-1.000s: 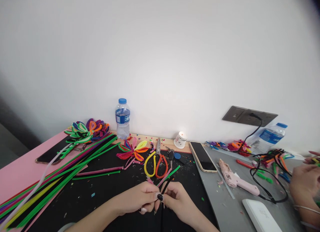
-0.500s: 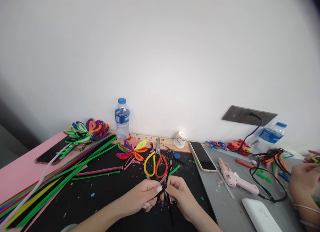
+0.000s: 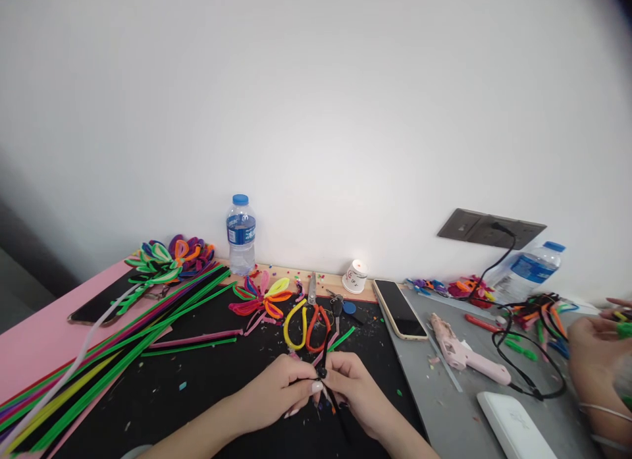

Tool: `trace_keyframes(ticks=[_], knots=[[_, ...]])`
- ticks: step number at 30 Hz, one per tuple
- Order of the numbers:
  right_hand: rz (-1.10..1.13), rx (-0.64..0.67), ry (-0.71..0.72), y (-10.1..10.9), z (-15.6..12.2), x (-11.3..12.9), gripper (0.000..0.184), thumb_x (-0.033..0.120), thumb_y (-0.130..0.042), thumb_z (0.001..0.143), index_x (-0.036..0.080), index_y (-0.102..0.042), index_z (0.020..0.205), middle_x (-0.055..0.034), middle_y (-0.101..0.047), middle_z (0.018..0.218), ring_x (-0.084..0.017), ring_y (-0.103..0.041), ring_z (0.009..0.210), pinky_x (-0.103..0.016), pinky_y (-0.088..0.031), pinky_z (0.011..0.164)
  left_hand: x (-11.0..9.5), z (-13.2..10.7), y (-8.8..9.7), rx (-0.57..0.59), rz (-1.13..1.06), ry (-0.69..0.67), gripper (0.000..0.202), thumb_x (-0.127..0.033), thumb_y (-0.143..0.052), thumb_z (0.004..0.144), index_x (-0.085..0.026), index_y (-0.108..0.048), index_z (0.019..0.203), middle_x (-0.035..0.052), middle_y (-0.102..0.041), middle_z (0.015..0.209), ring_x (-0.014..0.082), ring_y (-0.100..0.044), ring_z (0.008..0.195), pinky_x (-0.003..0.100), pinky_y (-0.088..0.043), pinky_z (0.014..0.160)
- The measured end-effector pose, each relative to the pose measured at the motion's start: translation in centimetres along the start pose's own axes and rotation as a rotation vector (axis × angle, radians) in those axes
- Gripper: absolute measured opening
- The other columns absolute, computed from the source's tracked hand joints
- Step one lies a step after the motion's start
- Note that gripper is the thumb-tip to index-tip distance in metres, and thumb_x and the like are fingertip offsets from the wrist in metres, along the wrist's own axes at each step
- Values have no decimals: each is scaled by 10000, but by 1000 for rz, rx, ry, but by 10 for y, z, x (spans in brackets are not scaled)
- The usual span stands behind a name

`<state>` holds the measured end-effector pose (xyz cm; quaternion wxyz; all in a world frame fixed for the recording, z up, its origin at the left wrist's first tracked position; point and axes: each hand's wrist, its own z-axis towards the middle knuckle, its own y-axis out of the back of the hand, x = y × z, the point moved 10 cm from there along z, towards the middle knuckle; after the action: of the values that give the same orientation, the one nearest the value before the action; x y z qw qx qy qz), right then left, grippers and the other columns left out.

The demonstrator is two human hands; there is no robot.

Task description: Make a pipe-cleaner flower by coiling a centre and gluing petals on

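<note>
Between my two hands is a black pipe cleaner (image 3: 338, 406), its ends sticking up and down past my fingers. My left hand (image 3: 276, 390) pinches it at a small dark knot or bend. My right hand (image 3: 353, 385) grips the same piece from the other side, fingertips nearly touching the left ones. The exact shape at the fingertips is too small to make out. Just beyond lie scissors (image 3: 312, 289) with yellow and red wrapped handles. A multicoloured pipe-cleaner flower (image 3: 261, 297) rests left of them, and a short green pipe cleaner (image 3: 342, 338) lies behind my right hand.
Long pipe cleaners (image 3: 133, 334) spread across the left side. A water bottle (image 3: 241, 238), a paper cup (image 3: 355, 276) and a phone (image 3: 399, 309) stand or lie toward the wall. On the right are a pink glue gun (image 3: 469, 360), its cord, and another person's hands (image 3: 595, 353).
My fingers have shifted slightly around the black pipe cleaner, and its upper end now leans more to the left. At the far right, the other person's hands moved a little, showing something green.
</note>
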<state>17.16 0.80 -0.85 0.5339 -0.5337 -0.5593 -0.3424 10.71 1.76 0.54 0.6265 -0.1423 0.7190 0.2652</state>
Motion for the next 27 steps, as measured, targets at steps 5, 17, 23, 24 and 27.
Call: trace_keyframes(ticks=[5,17,23,24,27], knots=[[137,-31,-82,-2,-1,-6,380,432,-695,675,146,-483,541,58,-435,448,-42,-268,387,-188,-177,393,-20,-3,2,-42,286,-179,299,-202,-401,880,-159,-524,611,-62,-409,503,81,-383,489,191,-293,532],[-57,-178,214,26,-6,28,196,353,-568,821,161,-562,785,37,-492,601,-48,-320,440,-166,-234,389,8,1,3,-41,-283,-1,317,-378,-442,867,-144,-543,680,-78,-393,404,65,-307,365,192,-283,439],[-371,-102,380,12,-16,56,244,125,-589,758,225,-643,974,-66,-561,1100,-129,-537,760,-201,-422,544,14,0,-9,52,-666,110,287,-399,-559,797,-146,-534,664,-98,-376,369,53,-294,335,202,-367,435],[-395,-81,371,8,-16,54,274,93,-587,744,230,-652,972,-62,-578,1084,-122,-545,737,-207,-430,563,13,-1,-12,72,-701,128,283,-399,-572,789,-146,-533,668,-101,-369,370,51,-290,335,199,-364,429],[-411,-87,363,8,-14,48,286,36,-575,707,217,-675,905,-43,-625,949,-111,-556,670,-212,-440,576,11,-4,-16,113,-758,170,265,-388,-582,787,-145,-536,692,-105,-359,391,45,-279,345,186,-340,418]])
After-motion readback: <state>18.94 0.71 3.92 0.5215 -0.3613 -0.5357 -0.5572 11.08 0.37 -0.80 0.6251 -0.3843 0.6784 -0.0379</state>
